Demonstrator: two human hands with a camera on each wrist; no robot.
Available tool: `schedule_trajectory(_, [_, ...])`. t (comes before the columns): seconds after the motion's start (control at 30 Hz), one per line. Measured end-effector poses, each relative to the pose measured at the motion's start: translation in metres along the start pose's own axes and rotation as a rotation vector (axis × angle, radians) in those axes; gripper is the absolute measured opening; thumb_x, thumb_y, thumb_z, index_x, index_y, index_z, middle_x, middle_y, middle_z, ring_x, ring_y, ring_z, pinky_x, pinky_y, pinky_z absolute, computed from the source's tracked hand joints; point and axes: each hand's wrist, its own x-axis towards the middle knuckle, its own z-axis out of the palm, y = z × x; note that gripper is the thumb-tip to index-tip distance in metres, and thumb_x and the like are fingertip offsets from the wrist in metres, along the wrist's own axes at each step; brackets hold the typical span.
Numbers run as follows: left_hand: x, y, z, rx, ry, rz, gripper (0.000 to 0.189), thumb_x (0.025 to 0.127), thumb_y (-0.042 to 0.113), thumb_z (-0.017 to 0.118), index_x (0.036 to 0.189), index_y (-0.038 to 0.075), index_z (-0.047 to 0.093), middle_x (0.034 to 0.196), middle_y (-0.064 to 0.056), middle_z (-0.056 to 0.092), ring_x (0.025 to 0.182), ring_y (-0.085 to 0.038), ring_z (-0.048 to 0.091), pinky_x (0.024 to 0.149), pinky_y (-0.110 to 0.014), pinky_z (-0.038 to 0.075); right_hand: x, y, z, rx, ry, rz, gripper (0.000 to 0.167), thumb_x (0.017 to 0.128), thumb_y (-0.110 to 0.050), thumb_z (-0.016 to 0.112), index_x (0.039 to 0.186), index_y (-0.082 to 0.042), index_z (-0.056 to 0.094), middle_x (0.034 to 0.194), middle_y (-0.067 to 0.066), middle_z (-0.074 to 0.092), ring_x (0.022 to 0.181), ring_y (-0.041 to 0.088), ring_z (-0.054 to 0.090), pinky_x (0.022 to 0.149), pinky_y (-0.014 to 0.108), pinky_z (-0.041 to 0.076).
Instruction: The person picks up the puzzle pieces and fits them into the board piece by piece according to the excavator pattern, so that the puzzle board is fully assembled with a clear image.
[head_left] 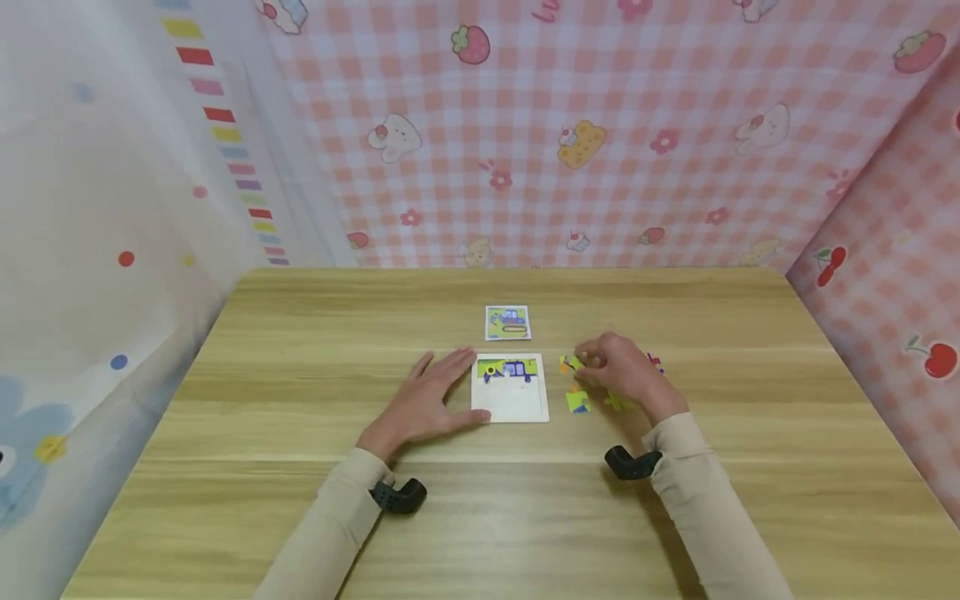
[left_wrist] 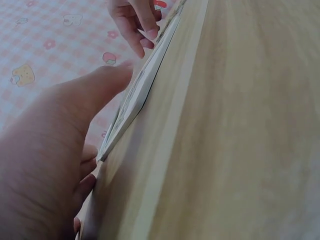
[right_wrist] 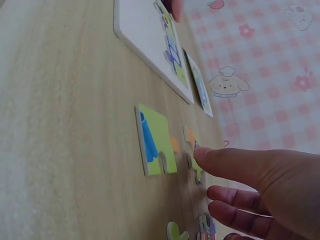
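My left hand (head_left: pixel 427 404) rests spread along the left side of a white puzzle tray (head_left: pixel 510 406). Its thumb touches the lower left corner and its fingertips lie by the upper left one. Joined pieces with a purple vehicle picture (head_left: pixel 517 369) fill the tray's top part; bare white shows below. To the right, my right hand (head_left: pixel 626 371) pinches a green and orange puzzle piece (right_wrist: pixel 195 170) by its right side, close to the tabletop. The index fingertip is hidden behind the thumb in the right wrist view. A green puzzle piece with a blue stripe (right_wrist: pixel 156 137) lies nearer me.
Above the tray lies a small picture card (head_left: pixel 507 322) of a similar vehicle. Other loose pieces, a green one (head_left: pixel 619 402) and a red and blue one (head_left: pixel 656 362), lie under or beside the right hand. A checked cloth (head_left: pixel 540 167) hangs behind the wooden table (head_left: pixel 510 517).
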Motion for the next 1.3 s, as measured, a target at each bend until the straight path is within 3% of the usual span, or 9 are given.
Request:
schedule_trajectory(0.27, [0.0, -0.002, -0.002, -0.012, -0.007, 0.012, 0.097, 0.091, 0.073, 0.058, 0.164, 0.015, 0.03, 0.17, -0.001, 0.025, 0.157, -0.018, 0.02, 0.129, -0.046, 0.0, 0.005, 0.001, 0.003, -0.037, 0.007, 0.007, 0.035, 0.093, -0.008, 0.077, 0.125, 0.006, 0.071, 0.114, 0.02, 0.067, 0.087, 0.025, 0.053, 0.076, 0.038, 0.049])
schedule_trajectory(0.53, [0.0, -0.003, -0.001, 0.004, -0.011, 0.018, 0.099, 0.09, 0.074, 0.058, 0.164, 0.015, 0.03, 0.17, 0.0, 0.024, 0.157, -0.018, 0.02, 0.129, -0.046, -0.001, 0.008, 0.004, 0.003, -0.017, 0.027, -0.003, 0.028, 0.091, -0.006, 0.078, 0.116, 0.007, 0.075, 0.096, 0.015, 0.063, 0.079, 0.023, 0.049, 0.068, 0.031, 0.042])
schedule_trajectory(0.77, [0.0, -0.003, -0.001, -0.003, -0.01, 0.015, 0.099, 0.089, 0.073, 0.06, 0.164, 0.015, 0.029, 0.17, 0.0, 0.024, 0.157, -0.018, 0.02, 0.129, -0.046, -0.001, 0.013, 0.001, 0.003, 0.03, 0.004, -0.011, 0.017, 0.09, 0.001, 0.077, 0.101, 0.002, 0.063, 0.092, 0.015, 0.063, 0.084, 0.027, 0.058, 0.076, 0.038, 0.052])
schedule_trajectory(0.97, [-0.001, -0.003, -0.001, -0.002, -0.008, 0.019, 0.099, 0.089, 0.073, 0.06, 0.164, 0.015, 0.03, 0.17, 0.0, 0.024, 0.157, -0.019, 0.02, 0.129, -0.046, -0.001, 0.014, -0.003, 0.008, 0.054, 0.005, -0.008, 0.015, 0.093, 0.004, 0.072, 0.102, -0.001, 0.062, 0.1, 0.017, 0.068, 0.092, 0.03, 0.063, 0.084, 0.044, 0.057])
schedule_trajectory(1.13, [-0.001, -0.003, 0.0, -0.006, -0.014, 0.014, 0.1, 0.089, 0.073, 0.06, 0.164, 0.015, 0.029, 0.17, 0.001, 0.024, 0.157, -0.018, 0.019, 0.129, -0.046, 0.0, 0.012, -0.007, 0.009, 0.065, 0.05, -0.03, 0.01, 0.097, 0.001, 0.068, 0.107, -0.003, 0.068, 0.098, 0.013, 0.068, 0.09, 0.027, 0.062, 0.077, 0.037, 0.055])
schedule_trajectory(1.3, [-0.001, -0.004, -0.001, -0.003, -0.001, 0.027, 0.099, 0.09, 0.072, 0.06, 0.164, 0.014, 0.03, 0.17, -0.001, 0.025, 0.157, -0.021, 0.021, 0.129, -0.049, 0.0, 0.01, -0.025, 0.011, 0.113, 0.145, -0.082, 0.014, 0.101, -0.006, 0.066, 0.113, -0.005, 0.074, 0.1, 0.01, 0.072, 0.091, 0.026, 0.063, 0.074, 0.034, 0.054])
